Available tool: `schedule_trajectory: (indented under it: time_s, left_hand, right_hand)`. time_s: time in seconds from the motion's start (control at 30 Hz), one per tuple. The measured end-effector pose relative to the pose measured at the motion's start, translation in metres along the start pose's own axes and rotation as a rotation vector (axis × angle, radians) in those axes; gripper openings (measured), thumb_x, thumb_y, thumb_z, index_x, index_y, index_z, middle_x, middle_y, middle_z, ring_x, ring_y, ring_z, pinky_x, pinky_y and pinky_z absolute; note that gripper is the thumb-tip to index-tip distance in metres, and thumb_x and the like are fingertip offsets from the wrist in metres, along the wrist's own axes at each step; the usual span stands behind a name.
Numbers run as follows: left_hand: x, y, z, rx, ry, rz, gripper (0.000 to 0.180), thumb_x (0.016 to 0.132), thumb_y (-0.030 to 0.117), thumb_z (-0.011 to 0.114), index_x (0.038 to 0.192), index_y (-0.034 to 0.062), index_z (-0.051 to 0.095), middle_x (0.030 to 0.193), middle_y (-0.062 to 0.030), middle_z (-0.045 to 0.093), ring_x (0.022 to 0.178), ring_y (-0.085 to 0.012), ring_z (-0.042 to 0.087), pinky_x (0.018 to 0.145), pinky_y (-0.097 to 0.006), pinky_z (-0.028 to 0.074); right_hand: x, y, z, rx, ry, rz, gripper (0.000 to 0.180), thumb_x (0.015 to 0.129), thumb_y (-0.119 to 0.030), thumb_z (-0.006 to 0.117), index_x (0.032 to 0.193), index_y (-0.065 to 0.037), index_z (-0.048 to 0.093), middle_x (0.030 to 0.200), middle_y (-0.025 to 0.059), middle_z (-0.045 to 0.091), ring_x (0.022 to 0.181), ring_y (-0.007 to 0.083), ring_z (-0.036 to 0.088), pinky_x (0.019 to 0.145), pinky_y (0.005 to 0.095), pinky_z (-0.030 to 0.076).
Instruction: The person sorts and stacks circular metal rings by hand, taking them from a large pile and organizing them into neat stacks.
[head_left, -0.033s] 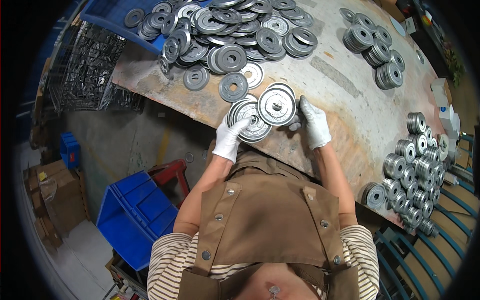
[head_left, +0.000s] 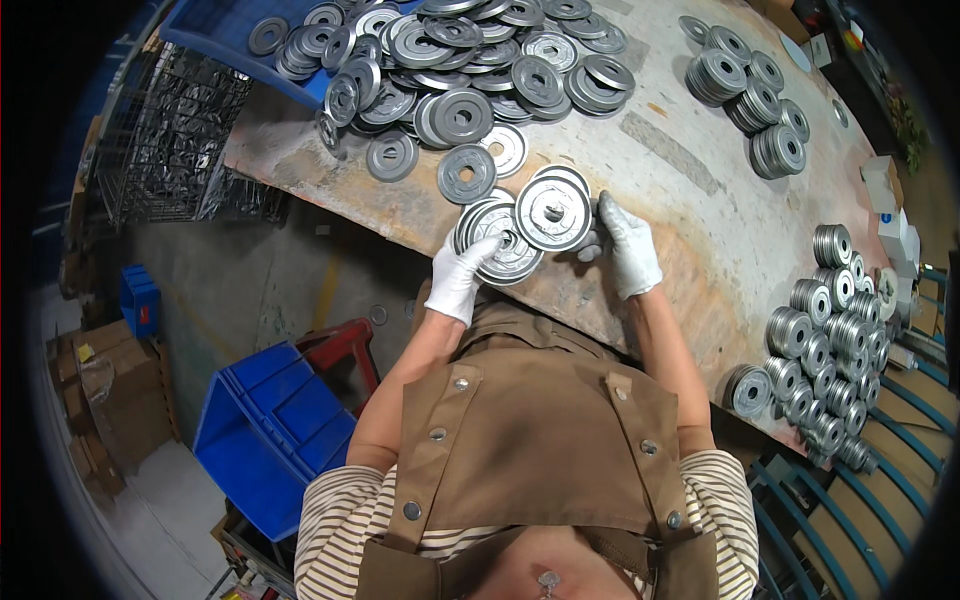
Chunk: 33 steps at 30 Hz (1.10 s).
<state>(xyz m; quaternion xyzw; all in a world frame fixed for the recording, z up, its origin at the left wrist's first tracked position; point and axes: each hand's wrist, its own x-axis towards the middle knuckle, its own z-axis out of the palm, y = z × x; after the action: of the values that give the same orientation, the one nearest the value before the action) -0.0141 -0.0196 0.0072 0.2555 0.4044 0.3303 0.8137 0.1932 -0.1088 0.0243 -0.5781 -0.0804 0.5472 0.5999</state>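
My left hand [head_left: 464,272], in a white glove, is closed on a stack of round metal discs [head_left: 513,262] with centre holes, its thumb across the top face. Against this stack leans a second small pile of discs [head_left: 553,228], above the table's near edge; what supports it underneath is hidden. My right hand [head_left: 632,250], gloved with grey fingertips, is at the right rim of that pile. Its fingers are apart, the lower ones close to the rim; whether they touch it is unclear. Loose discs [head_left: 466,174] lie just beyond.
A big heap of discs [head_left: 470,50] spills from a blue bin [head_left: 225,40] at the far left of the worktable [head_left: 660,215]. Disc stacks [head_left: 718,78] stand far right, more stacks [head_left: 790,332] near right. Left of me is a blue crate [head_left: 262,430], low down.
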Motion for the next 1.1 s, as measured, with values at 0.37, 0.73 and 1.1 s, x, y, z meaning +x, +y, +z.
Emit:
schedule_trajectory:
  time_s: [0.37, 0.73, 1.1]
  left_hand:
    - [0.003, -0.008, -0.011, -0.041, -0.048, -0.074, 0.045, 0.087, 0.008, 0.068, 0.129, 0.0010, 0.054, 0.116, -0.0066, 0.065, 0.104, -0.0170, 0.063, 0.092, -0.032, 0.051]
    - [0.000, 0.000, -0.018, -0.038, -0.072, -0.095, 0.055, 0.083, 0.012, 0.067, 0.135, 0.0020, 0.049, 0.124, -0.0094, 0.061, 0.113, -0.0218, 0.061, 0.097, -0.038, 0.051]
    - [0.006, 0.003, -0.013, -0.072, 0.049, -0.048, 0.046, 0.083, 0.004, 0.068, 0.127, 0.0022, 0.056, 0.114, -0.0075, 0.066, 0.102, -0.0181, 0.065, 0.088, -0.033, 0.055]
  right_hand:
    - [-0.015, 0.017, 0.026, -0.391, 0.013, -0.219, 0.038, 0.087, -0.022, 0.073, 0.116, 0.002, 0.067, 0.092, 0.0057, 0.072, 0.075, 0.0058, 0.061, 0.069, 0.0220, 0.051]
    - [0.037, -0.009, 0.016, -1.666, 0.406, -1.031, 0.055, 0.069, -0.035, 0.080, 0.111, -0.004, 0.063, 0.119, 0.0169, 0.060, 0.108, 0.0295, 0.058, 0.087, 0.0358, 0.048]
    - [0.011, -0.016, 0.006, -0.046, 0.074, -0.079, 0.025, 0.085, -0.012, 0.074, 0.103, -0.001, 0.063, 0.076, 0.0022, 0.066, 0.052, 0.0033, 0.052, 0.042, 0.0165, 0.034]
